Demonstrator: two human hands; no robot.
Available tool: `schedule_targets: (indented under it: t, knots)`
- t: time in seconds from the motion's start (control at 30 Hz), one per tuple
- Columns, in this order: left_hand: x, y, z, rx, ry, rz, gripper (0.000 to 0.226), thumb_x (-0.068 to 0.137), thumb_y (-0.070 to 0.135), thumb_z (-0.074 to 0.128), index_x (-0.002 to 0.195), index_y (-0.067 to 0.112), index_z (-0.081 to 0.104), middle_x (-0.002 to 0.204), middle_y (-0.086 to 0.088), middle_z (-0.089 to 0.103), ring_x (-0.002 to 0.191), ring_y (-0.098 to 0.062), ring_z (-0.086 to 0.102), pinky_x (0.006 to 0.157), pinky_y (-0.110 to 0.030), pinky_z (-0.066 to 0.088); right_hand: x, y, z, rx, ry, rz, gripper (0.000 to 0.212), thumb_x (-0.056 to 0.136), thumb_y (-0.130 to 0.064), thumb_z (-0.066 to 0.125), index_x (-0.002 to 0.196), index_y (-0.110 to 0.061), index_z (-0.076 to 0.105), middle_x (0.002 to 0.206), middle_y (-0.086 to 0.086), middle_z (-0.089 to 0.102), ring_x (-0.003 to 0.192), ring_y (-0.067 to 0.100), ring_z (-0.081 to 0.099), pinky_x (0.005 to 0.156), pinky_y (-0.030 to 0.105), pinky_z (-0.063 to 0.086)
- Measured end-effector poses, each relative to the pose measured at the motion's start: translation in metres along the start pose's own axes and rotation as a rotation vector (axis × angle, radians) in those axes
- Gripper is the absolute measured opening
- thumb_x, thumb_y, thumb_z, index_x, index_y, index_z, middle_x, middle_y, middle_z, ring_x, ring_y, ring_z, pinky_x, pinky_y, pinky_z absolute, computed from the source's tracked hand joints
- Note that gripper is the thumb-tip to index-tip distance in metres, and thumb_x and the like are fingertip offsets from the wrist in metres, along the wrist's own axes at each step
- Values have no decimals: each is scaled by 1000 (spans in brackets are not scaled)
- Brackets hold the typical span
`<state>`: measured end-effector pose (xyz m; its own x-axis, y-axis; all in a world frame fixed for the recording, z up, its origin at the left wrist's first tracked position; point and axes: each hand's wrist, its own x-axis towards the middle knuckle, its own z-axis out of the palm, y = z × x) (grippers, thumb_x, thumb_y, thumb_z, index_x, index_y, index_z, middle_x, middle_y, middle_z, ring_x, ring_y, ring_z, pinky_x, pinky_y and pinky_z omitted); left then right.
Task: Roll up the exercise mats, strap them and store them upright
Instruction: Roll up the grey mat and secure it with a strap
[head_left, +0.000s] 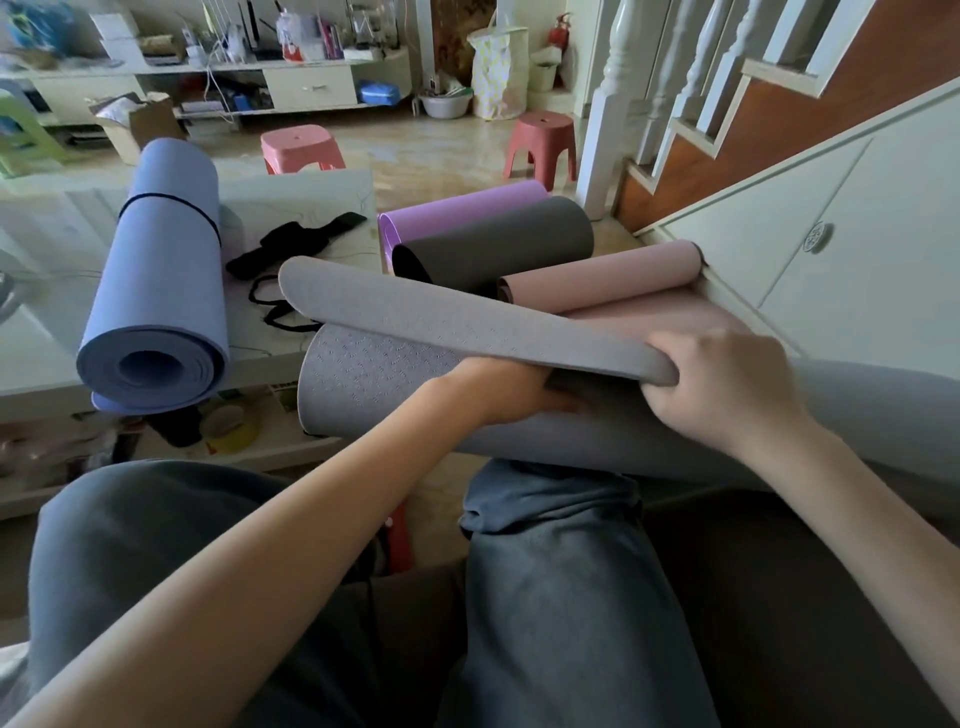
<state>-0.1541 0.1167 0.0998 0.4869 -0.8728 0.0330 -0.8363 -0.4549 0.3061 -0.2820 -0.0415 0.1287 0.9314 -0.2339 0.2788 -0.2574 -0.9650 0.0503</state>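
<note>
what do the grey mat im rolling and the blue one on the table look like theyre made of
Grey mat: looks like soft matte foam or rubber. It bends in a smooth curve under the right hand and carries a fine embossed dot pattern. Blue mat: seemingly thicker matte foam, its rolled end showing spongy, even layers, and a thin dark band dents its surface. The exact material of either is not discernible.

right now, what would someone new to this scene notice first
Front and centre, the right hand grips the folded edge of a grey mat across the person's lap, the left hand tucked under the flap. On the table to the left lies a rolled, strapped blue mat.
</note>
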Motion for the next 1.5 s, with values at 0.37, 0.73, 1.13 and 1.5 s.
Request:
schedule_targets:
  t: [0.37, 0.73, 1.13, 1.5]
  knots:
    - [-17, 0, 11, 334, 105, 283, 40, 105, 20, 29, 139, 4, 42, 137, -22, 51, 121, -31, 53, 100, -36, 41, 3, 13, 25, 43, -256, -132, 89, 64, -66, 73, 128, -18, 35, 132, 5, 46, 114, 31, 52, 81, 37, 40]
    - [10, 1, 21, 592, 331, 261, 112, 61, 75, 63, 150, 18, 28, 144, -25, 40, 136, -42, 29, 110, -62, 21, 19, 12, 55, 7, -274, -93, 111, 64, -79, 55, 144, -11, 18, 151, 9, 29, 137, 29, 28, 111, 44, 22]
    - [43, 6, 14, 437, -105, -16, 127, 52, 80, 70, 151, 36, 4, 149, -1, 31, 131, -29, 35, 105, -63, 27, -12, 27, 83, 603, 343, 1010, 90, 75, -67, 61, 147, -23, 28, 162, -1, 6, 149, 21, 3, 108, 67, -8]
    - [44, 1, 13, 423, -76, -67, 120, 55, 81, 66, 151, 36, 10, 141, -1, 41, 123, -29, 42, 100, -56, 33, 1, 33, 106, 1925, 436, 1702, 147, 28, -63, 89, 148, -33, 9, 138, 6, 35, 116, 38, 46, 86, 68, 45]
